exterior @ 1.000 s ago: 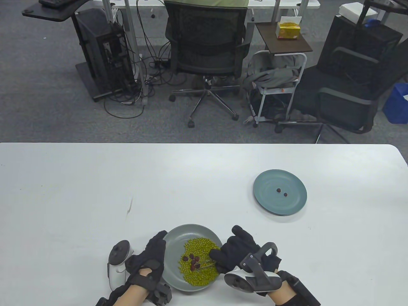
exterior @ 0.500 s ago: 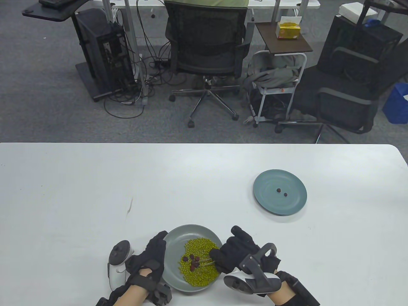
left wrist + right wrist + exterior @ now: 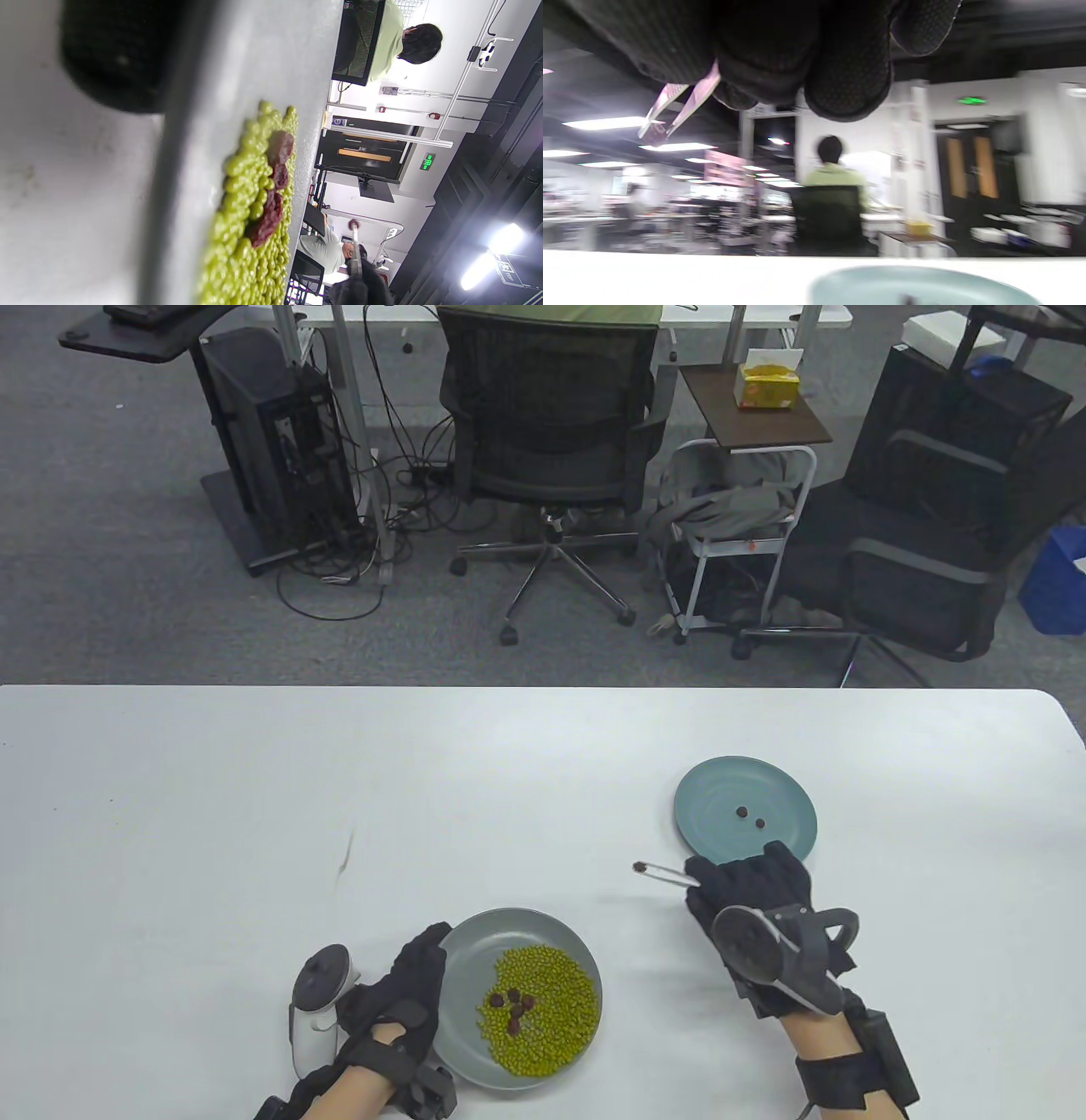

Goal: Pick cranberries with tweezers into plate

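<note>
right hand [image 3: 751, 891]: now off the grey plate [image 3: 475, 942], up beside the teal plate [image 3: 789, 848], gripping tweezers [image 3: 666, 874] | cranberry [image 3: 638, 866]: pinched in the tips above the table, short of the teal plate | left hand [image 3: 407, 984]: unmoved, fingers resting on the grey plate's rim | teal plate: two cranberries as before

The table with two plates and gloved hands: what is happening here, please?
A person sorts dark red cranberries from green beans. The right hand holds thin metal tweezers with one cranberry pinched at the tips, above the white table beside the blue-green plate, where two cranberries lie. The left hand rests on the grey plate of beans, where several cranberries remain.
</note>
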`<state>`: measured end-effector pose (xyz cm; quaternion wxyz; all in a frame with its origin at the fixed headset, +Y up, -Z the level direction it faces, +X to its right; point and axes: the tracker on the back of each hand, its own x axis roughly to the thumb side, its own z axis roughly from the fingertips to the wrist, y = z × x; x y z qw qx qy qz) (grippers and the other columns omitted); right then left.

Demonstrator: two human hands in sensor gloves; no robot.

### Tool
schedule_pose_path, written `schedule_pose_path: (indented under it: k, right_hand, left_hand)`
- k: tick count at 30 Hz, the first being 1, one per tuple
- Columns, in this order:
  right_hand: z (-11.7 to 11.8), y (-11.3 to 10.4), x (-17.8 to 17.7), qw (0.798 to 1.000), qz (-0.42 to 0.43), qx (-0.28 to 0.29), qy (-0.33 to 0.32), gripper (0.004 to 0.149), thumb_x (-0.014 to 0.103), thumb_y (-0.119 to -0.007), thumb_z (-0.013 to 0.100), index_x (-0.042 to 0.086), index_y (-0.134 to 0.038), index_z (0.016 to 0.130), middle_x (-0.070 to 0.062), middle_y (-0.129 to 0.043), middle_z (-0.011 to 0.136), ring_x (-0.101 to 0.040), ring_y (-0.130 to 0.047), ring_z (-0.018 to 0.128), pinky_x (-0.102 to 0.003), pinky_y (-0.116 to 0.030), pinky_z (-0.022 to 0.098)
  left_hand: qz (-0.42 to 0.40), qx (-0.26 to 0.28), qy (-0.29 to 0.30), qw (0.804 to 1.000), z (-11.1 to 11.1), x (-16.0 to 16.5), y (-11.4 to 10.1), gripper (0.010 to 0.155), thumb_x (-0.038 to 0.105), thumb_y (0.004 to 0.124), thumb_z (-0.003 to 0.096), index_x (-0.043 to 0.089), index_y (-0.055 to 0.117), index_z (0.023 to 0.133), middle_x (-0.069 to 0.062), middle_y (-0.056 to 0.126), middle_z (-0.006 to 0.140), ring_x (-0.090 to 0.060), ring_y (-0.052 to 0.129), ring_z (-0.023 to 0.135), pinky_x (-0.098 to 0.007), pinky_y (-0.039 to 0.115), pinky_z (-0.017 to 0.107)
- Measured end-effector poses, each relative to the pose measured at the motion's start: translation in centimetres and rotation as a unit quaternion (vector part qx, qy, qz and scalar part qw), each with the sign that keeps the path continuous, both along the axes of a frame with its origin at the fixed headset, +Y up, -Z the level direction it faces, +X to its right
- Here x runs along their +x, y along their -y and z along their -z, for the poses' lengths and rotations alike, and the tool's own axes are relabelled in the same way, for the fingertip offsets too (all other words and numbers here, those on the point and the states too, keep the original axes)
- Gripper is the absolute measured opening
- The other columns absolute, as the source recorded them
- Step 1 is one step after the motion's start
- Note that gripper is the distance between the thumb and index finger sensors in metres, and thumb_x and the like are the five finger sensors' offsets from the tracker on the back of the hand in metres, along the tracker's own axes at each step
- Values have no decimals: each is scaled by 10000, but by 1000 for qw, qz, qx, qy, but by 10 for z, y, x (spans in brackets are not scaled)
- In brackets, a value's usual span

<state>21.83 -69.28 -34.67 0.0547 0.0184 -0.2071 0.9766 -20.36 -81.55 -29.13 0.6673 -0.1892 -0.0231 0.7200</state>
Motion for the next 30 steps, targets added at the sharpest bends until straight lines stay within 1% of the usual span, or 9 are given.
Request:
schedule_pose_path:
  k: [3, 4, 7, 12, 14, 19, 23, 28, 30]
  right_hand:
    - [29, 10, 28, 995, 20, -59, 75, 460, 508, -747, 364, 339, -820, 786, 148, -885, 546, -137, -873, 622, -483, -500, 733]
    - [41, 14, 34, 991, 5, -92, 100, 460, 507, -748, 364, 337, -822, 786, 147, -886, 545, -139, -873, 620, -485, -499, 733]
    - [69, 24, 43, 980, -34, -135, 145, 459, 510, -745, 365, 343, -818, 786, 151, -883, 549, -134, -870, 627, -481, -495, 737]
    - [102, 43, 36, 966, -100, -161, 174, 461, 515, -734, 364, 356, -804, 791, 158, -877, 559, -130, -864, 640, -475, -485, 745]
    - [109, 48, 33, 965, -98, -165, 180, 461, 513, -733, 364, 353, -805, 790, 157, -878, 558, -132, -864, 640, -476, -485, 745]
    - [121, 56, 25, 961, -109, -175, 186, 460, 512, -736, 362, 350, -812, 786, 155, -881, 554, -134, -869, 633, -477, -487, 743]
    - [125, 57, 27, 957, -89, -185, 203, 486, 527, -711, 362, 347, -778, 809, 157, -880, 568, -135, -871, 656, -477, -488, 753]
    - [111, 41, 31, 969, -53, -140, 195, 491, 530, -702, 365, 352, -763, 819, 164, -873, 572, -132, -866, 653, -475, -491, 747]
    - [89, 26, 29, 980, -15, -106, 171, 491, 534, -706, 364, 353, -768, 816, 166, -875, 567, -132, -871, 647, -475, -496, 745]
  left_hand:
    - [-6, 0, -1, 1000, 0, -1, 0, 582, 425, 581, 526, 191, 390, 1023, -90, 699, 925, -320, 1080, 405, -380, 954, 198]
    - [-6, 1, -1, 1000, 0, -1, 0, 581, 426, 581, 526, 193, 391, 1023, -89, 700, 925, -320, 1080, 405, -380, 954, 198]
    - [-6, 3, -3, 1000, 1, -2, 0, 581, 427, 581, 526, 193, 391, 1023, -89, 700, 925, -321, 1079, 405, -379, 953, 198]
    - [-6, 2, -1, 1000, 1, -2, -1, 581, 427, 581, 526, 193, 391, 1023, -89, 697, 927, -321, 1077, 409, -381, 952, 201]
    - [-3, 3, -1, 1000, 1, -2, -1, 583, 427, 580, 526, 192, 388, 1023, -91, 696, 927, -322, 1077, 409, -383, 951, 202]
    - [-4, 2, -1, 1000, 1, -2, -1, 582, 427, 580, 526, 193, 389, 1023, -90, 696, 927, -321, 1077, 409, -382, 951, 202]
    - [-2, 3, -4, 1000, 1, -4, -1, 583, 427, 580, 526, 192, 388, 1023, -90, 695, 927, -321, 1076, 410, -382, 951, 203]
    - [-4, 1, -10, 1000, 2, -6, 0, 583, 427, 580, 525, 193, 387, 1023, -92, 694, 927, -322, 1076, 411, -382, 951, 204]
    - [-7, 1, -12, 1000, 2, -7, -1, 583, 427, 580, 526, 192, 386, 1023, -91, 693, 928, -324, 1075, 412, -383, 951, 205]
